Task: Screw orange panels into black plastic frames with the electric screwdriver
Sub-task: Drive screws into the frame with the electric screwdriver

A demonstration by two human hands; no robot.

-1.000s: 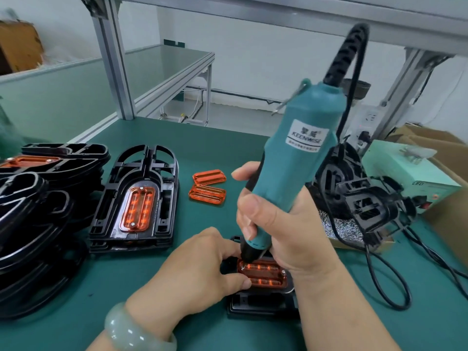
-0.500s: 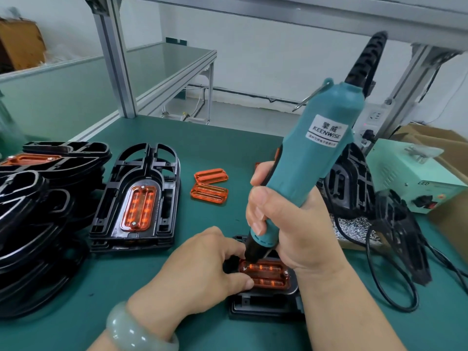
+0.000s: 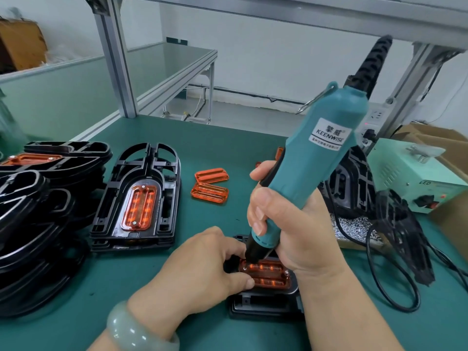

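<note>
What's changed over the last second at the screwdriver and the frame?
The electric screwdriver in the right hand has tipped further right at its top, while its tip stays on the orange panel's left end. The left hand still steadies the black frame. The finished frame and loose orange panels haven't moved.

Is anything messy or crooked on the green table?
A little. Two loose orange panels lie crisscrossed, one leaning on the other. At the right, a black frame stands tipped up on its edge among the black cord, not flat like the finished frame. Nothing looks broken.
</note>
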